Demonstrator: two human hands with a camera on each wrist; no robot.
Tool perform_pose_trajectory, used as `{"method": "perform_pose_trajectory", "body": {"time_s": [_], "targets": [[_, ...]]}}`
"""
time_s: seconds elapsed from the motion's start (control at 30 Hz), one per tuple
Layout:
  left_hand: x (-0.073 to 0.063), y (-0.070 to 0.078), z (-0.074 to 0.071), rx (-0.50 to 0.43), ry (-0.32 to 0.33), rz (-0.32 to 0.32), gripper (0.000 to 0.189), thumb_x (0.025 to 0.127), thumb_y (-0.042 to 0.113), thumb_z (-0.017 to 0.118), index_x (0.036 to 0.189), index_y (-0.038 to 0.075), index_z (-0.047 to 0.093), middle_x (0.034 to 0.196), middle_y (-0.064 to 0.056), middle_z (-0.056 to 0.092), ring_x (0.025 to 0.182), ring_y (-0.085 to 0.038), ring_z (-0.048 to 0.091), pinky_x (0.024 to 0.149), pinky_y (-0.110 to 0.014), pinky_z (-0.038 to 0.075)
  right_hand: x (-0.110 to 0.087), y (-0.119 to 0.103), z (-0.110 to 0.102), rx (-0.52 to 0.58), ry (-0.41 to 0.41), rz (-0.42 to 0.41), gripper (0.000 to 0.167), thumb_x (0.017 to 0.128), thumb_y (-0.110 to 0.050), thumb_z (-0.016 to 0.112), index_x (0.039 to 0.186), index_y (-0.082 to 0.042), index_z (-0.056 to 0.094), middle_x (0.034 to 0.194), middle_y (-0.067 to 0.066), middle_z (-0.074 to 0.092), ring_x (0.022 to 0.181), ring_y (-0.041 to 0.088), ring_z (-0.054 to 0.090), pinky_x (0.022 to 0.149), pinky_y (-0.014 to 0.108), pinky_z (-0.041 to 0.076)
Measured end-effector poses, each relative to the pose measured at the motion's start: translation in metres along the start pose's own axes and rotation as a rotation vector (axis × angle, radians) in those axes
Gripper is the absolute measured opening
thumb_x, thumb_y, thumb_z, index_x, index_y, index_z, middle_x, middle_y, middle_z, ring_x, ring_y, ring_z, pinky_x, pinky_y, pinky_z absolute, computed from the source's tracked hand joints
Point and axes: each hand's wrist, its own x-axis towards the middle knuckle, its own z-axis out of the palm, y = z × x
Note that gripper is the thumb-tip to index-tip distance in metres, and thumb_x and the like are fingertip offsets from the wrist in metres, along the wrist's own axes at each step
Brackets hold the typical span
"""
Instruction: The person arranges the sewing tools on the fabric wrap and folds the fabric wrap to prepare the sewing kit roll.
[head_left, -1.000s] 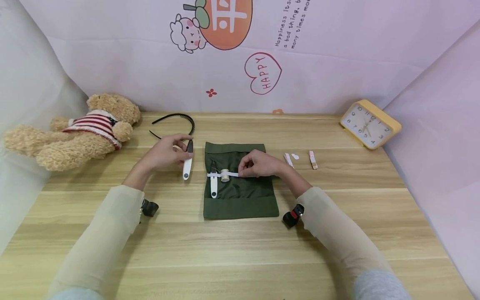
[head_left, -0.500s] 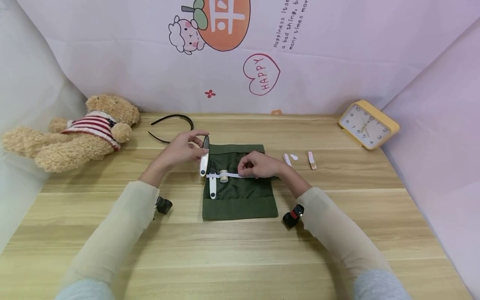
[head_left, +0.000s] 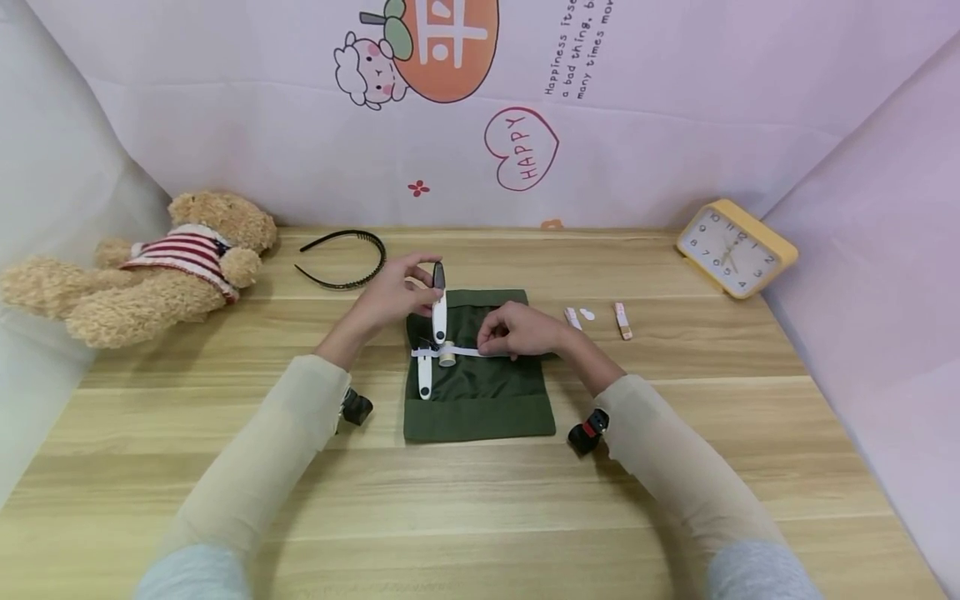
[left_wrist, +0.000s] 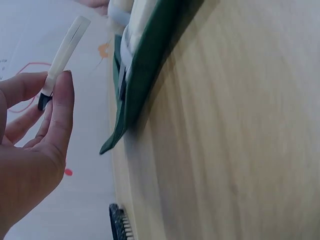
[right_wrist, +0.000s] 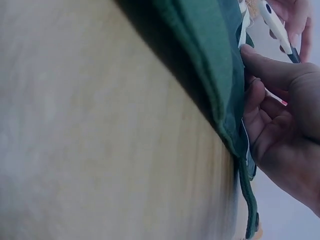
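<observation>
My left hand (head_left: 400, 292) pinches white thread snips (head_left: 439, 318) by their dark end, raised over the dark green fabric organizer (head_left: 480, 420). In the left wrist view a lengthwise slit shows in the white part of these snips (left_wrist: 70, 42). My right hand (head_left: 517, 328) pinches the white elastic band (head_left: 467, 352) running across the organizer. Under the band's left part lie a second pair of white snips (head_left: 425, 377) and a small pale thread spool (head_left: 447, 358). The raised snips' lower end overlaps the spool's top in the head view.
A black headband (head_left: 341, 286) lies behind my left hand, with a teddy bear (head_left: 180, 275) at the far left. To the right are two pale pink clips (head_left: 623, 322), a small white piece (head_left: 587, 314) and a yellow clock (head_left: 738, 248).
My left hand has carried the snips rightward from beside the organizer to over it, just above the spool. My right hand stays on the band.
</observation>
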Motion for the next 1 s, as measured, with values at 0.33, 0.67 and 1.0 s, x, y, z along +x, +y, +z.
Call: {"method": "perform_pose_trajectory", "body": {"time_s": [0.33,0.67,1.0], "targets": [[0.008,-0.002,0.016,-0.046,-0.002,0.003,0.058,0.095,-0.005,0.065,0.149,0.001,0.044,0.111,-0.019,0.054,0.086,-0.026,0.066,0.080,-0.039,0.060,0.001,-0.003,-0.002,-0.069,-0.072,-0.022,0.010,0.102,-0.008,0.061,0.097,-0.005,0.069,0.083,0.001,0.061,0.061,0.013,0.054,0.057,0.029,0.050],[0.013,-0.003,0.027,-0.050,0.011,-0.001,0.056,0.095,-0.006,0.065,0.147,-0.001,0.044,0.109,-0.019,0.053,0.086,-0.027,0.066,0.081,-0.041,0.060,0.002,-0.004,-0.001,-0.055,-0.092,0.015,0.010,0.104,-0.008,0.057,0.098,-0.005,0.064,0.083,0.003,0.056,0.068,0.015,0.056,0.062,0.031,0.054],[0.013,-0.005,0.035,-0.021,0.004,-0.039,0.055,0.095,-0.006,0.065,0.145,0.000,0.045,0.107,-0.018,0.055,0.084,-0.026,0.066,0.078,-0.036,0.060,0.000,-0.004,0.000,-0.031,-0.071,0.037,0.011,0.104,-0.008,0.057,0.097,-0.005,0.064,0.087,0.004,0.057,0.069,0.016,0.058,0.065,0.032,0.056]]}}
